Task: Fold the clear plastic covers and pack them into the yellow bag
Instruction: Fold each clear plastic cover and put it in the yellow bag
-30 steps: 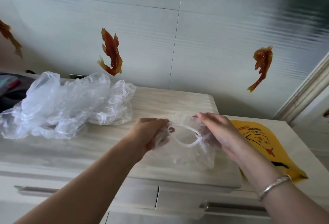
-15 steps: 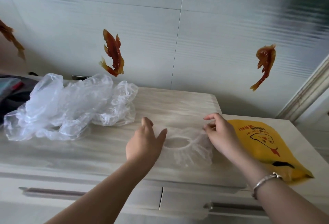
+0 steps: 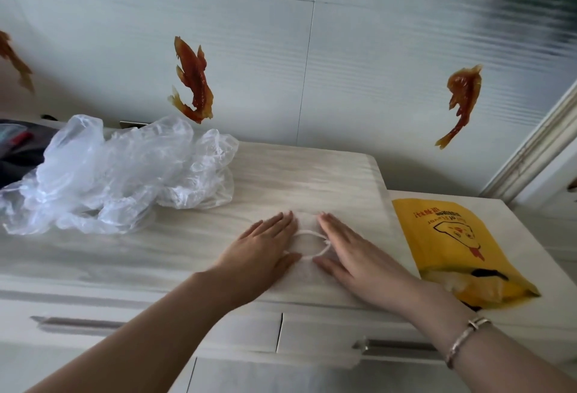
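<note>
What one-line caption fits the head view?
Left hand and right hand press one clear plastic cover flat on the cabinet top, beside the yellow bag.

Pale wood-grain cabinet top; orange fish stickers on tiled wall; drawer handle below.

Soft, even daylight, faint shadows, glare streaking the wall, edges bowed and slightly blurred.

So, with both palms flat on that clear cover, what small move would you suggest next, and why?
Probably fold one half over the other. Left hand and right hand press the clear cover flat on the cabinet top, unfolded, with the yellow bag waiting beside it.
</note>
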Available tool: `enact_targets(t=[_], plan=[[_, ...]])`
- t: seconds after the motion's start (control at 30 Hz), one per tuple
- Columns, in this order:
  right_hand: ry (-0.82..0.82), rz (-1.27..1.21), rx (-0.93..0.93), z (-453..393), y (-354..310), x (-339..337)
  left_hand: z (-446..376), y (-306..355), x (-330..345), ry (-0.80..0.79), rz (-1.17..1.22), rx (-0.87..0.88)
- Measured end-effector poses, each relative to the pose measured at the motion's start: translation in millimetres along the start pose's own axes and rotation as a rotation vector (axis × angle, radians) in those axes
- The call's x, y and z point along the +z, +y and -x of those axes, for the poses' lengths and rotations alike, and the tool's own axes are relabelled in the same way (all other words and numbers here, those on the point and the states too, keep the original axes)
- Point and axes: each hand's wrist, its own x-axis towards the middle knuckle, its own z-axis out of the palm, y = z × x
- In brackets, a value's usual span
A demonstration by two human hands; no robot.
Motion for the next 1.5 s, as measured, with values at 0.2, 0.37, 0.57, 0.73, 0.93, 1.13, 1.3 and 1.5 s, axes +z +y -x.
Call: enact_targets(t=[0.2,0.37,0.57,0.73,0.93,1.13,1.3,1.5], plan=[[-0.123,0.171,-0.021,4.0,13.9,-5.4,7.3,-6.1,-4.3,-0.157,0.01,-0.088],[-0.094,0.159,-0.015,10.8,7.9,-12.7,8.4,-2.7,-8.8,-0.187,0.047,-0.109],[0.059,0.165,-0.121,27.5,-11.5,-25.4,12.9,-1.6,-26.1,0.114,0.213,-0.069],[0.067,0.207,-0.154,34.3,-12.7,-20.6,26.1,5.2,-30.0,0.095,0.256,-0.038],[0.155,0.183,-0.116,30.3,-13.8,-12.6,31.7,6.5,-22.9,-0.031,0.232,-0.067],[0.306,-0.145,0.092,21.1,-10.0,-11.9,19.7,15.8,-17.1,0.07,0.139,-0.139],[0.392,-0.514,0.225,5.8,-5.8,-11.5,0.4,15.2,-13.0,0.226,0.363,-0.321],[0.477,-0.576,0.372,-13.1,-0.8,-4.0,-12.5,7.4,-14.5,0.232,0.548,-0.623]])
